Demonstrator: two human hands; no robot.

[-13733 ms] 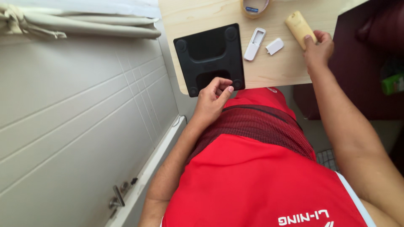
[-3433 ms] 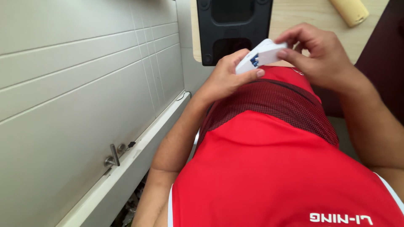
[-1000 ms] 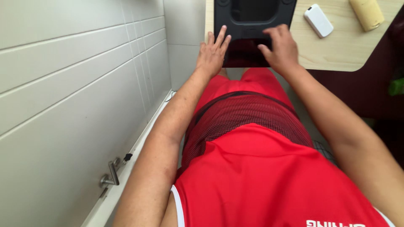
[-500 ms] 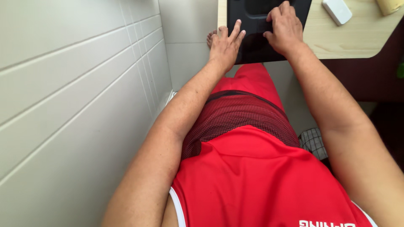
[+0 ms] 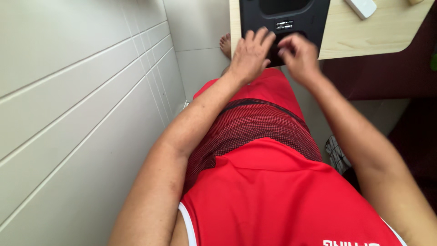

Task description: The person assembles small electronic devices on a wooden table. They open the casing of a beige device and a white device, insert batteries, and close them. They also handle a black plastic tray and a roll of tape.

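Note:
A flat black device [image 5: 291, 16] lies on the light wooden table [image 5: 364, 34], with a recess and small metal contacts [image 5: 284, 25] showing near its front edge. My left hand [image 5: 249, 57] rests on that front edge, fingers spread over it. My right hand [image 5: 298, 54] is beside it, slightly blurred, with curled fingertips touching the same edge. Whether anything lies under the fingers is hidden.
A small white block [image 5: 362, 7] lies on the table to the right of the device. A tiled wall [image 5: 77, 91] runs along the left. A bare foot [image 5: 225, 43] shows on the floor below the table, and my lap in red clothing fills the foreground.
My left hand has moved from beside the device onto its front edge. My right hand has drawn back to that edge, close to the left. The table has slid up in view.

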